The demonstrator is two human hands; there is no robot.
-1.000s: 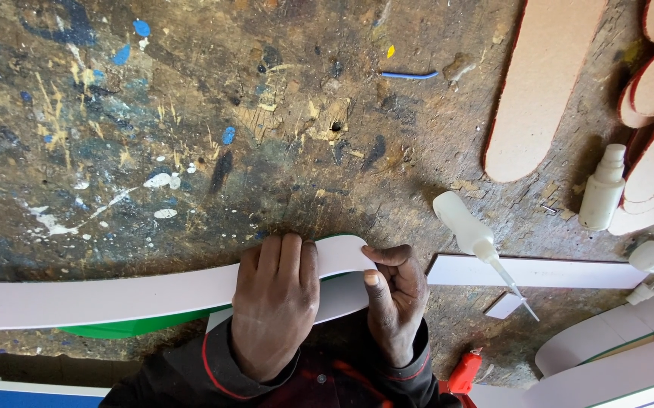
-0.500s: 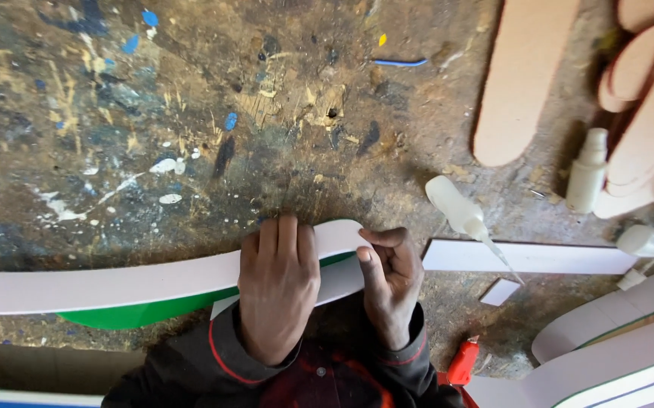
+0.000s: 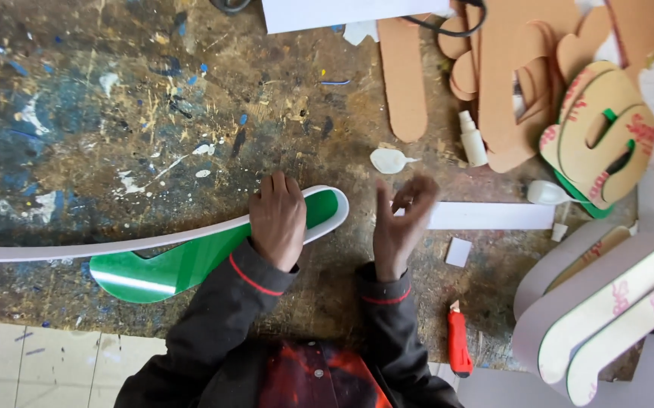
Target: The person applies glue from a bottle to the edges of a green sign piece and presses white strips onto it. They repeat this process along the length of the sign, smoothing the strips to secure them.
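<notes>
Two hands are at work near the bench's (image 3: 115, 151) front edge: the left hand (image 3: 278, 219) lies flat, fingers together, pressing down on the rounded end of a green curved panel (image 3: 183, 264) edged by a white strip (image 3: 100, 245) that runs off toward the bench's left edge. The right hand (image 3: 402, 219) is raised just beside it, fingers loosely curled and apart, its grip holding nothing. A second white strip (image 3: 493, 216) lies just right of that hand, with small white glue bottles (image 3: 473, 140) beyond it and a red utility knife (image 3: 459, 340) at the front edge. With only one palm holding it, the long white strip could likely spring away from the green curve, and wet glue might smear onto the fingers.
</notes>
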